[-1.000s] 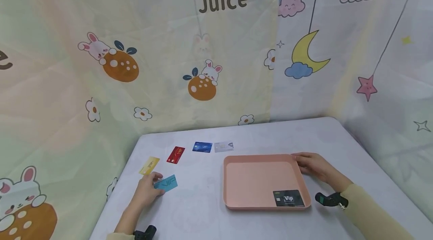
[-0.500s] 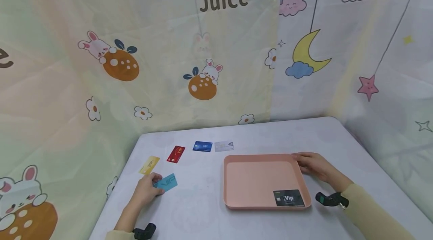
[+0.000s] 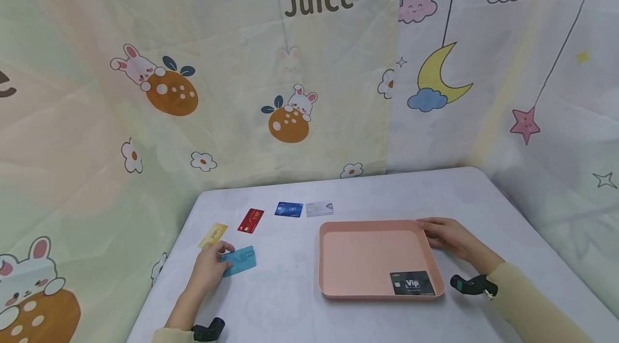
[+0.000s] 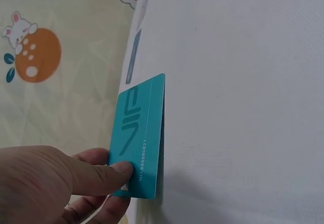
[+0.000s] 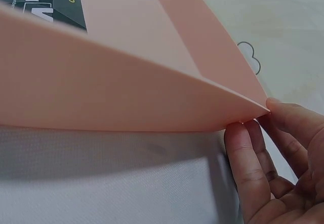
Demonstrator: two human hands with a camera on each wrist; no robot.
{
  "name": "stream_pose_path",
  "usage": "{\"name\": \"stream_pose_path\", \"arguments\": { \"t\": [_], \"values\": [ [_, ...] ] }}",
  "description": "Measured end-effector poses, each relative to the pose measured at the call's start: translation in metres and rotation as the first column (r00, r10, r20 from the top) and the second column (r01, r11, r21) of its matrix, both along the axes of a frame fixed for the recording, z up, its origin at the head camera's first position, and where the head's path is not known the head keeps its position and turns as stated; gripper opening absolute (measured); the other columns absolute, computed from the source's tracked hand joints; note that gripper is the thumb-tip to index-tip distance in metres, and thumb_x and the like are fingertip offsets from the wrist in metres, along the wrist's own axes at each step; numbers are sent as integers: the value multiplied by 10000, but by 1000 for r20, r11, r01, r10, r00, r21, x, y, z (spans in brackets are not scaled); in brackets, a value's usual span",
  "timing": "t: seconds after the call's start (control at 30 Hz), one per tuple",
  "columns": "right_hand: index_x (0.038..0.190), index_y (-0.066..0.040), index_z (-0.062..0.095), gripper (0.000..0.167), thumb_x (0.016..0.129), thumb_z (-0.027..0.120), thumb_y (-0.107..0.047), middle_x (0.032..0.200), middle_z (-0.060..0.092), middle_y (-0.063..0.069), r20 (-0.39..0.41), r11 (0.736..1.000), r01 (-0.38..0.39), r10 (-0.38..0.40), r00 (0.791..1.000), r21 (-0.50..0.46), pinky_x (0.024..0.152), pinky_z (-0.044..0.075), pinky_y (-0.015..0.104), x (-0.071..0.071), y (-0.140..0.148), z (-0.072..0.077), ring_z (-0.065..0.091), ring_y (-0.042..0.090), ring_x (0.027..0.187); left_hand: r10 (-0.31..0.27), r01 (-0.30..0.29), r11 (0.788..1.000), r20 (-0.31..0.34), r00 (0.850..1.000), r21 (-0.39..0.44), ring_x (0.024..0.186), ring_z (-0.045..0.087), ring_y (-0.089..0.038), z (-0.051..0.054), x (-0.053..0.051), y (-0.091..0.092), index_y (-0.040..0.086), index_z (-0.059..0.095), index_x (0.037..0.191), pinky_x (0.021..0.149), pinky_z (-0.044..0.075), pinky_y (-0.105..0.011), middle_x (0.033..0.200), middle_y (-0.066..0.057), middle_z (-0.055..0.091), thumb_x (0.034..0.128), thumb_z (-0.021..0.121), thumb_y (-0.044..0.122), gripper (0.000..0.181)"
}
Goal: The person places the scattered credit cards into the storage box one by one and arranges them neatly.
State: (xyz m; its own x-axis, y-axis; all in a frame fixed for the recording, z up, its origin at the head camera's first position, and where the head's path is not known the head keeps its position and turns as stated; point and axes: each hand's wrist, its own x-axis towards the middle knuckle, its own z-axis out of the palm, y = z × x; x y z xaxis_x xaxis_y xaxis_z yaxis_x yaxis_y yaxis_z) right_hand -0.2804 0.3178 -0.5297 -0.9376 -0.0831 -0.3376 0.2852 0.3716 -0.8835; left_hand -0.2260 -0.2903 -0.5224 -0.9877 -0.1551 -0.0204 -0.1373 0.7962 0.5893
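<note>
Shifted slightly to the right since the earlier frame, the teal card (image 3: pixel 240 261) is in the left hand (image 3: pixel 207 268), over the left part of the table (image 3: pixel 285 289). We see the fingers (image 4: pixel 112 211) pinching it by one end, with the thumb (image 4: pixel 120 170) on its printed face; it is tilted, and we cannot tell whether an edge touches the table. Just beside this hand lies the yellow card (image 3: pixel 213 234), then the red card (image 3: pixel 251 221), and farther back the blue card (image 3: pixel 289 209) with the pale card (image 3: pixel 319 209) just beside it. Well apart, to the right of the teal card, we find the pink tray (image 3: pixel 362 259) resting on the table, with the black card (image 3: pixel 412 283) lying in its near right part. There the right hand (image 3: pixel 452 236) grasps the tray's far right corner, as in the earlier frame. Behind everything we see the backdrop (image 3: pixel 232 20), printed with rabbits and flowers.
</note>
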Motion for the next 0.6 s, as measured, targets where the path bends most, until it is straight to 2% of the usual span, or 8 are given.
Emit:
{"name": "stream_pose_path", "arguments": {
  "t": [0.13, 0.33, 0.4, 0.6],
  "values": [
    [1485, 101, 446, 728, 1025, 629, -433, 1489, 502, 324, 2, 1000, -2, 2, 1000, 6, 926, 592, 303, 0, -1, 0, 642, 301, 1229, 22, -21, 999, -18, 1000, 36, 1018, 610, -303, 1, -1, 1, 54, 712, 1116, 909, 570, -503, 1147, -174, 629, 904, 701, -36, 231],
    [1477, 96, 460, 728, 1018, 639, -440, 1475, 524, 309, 1, 1000, -1, 1, 1000, 0, 914, 595, 297, -1, 0, -2, 657, 236, 1185, 57, -53, 994, -39, 998, 91, 1076, 639, -309, 4, -1, 4, 32, 707, 1153, 963, 562, -514, 1148, -148, 706, 937, 651, -36, 234],
    [1477, 95, 462, 734, 1014, 643, -445, 1474, 528, 306, 2, 1000, 0, 0, 1000, -4, 915, 595, 296, -1, 0, -2, 659, 226, 1179, 57, -52, 994, -50, 997, 97, 1049, 640, -298, 6, -2, 5, 38, 713, 1143, 933, 576, -486, 1131, -146, 709, 935, 656, -35, 228],
    [1475, 89, 468, 742, 1009, 647, -459, 1475, 528, 303, 9, 1000, 4, -5, 1000, 4, 922, 594, 303, -1, 0, -2, 655, 242, 1186, 41, -34, 985, -39, 998, 167, 864, 631, -222, 5, -2, 8, 53, 708, 1148, 693, 603, -311, 1142, -149, 683, 931, 686, -14, 228]
  ]
}}
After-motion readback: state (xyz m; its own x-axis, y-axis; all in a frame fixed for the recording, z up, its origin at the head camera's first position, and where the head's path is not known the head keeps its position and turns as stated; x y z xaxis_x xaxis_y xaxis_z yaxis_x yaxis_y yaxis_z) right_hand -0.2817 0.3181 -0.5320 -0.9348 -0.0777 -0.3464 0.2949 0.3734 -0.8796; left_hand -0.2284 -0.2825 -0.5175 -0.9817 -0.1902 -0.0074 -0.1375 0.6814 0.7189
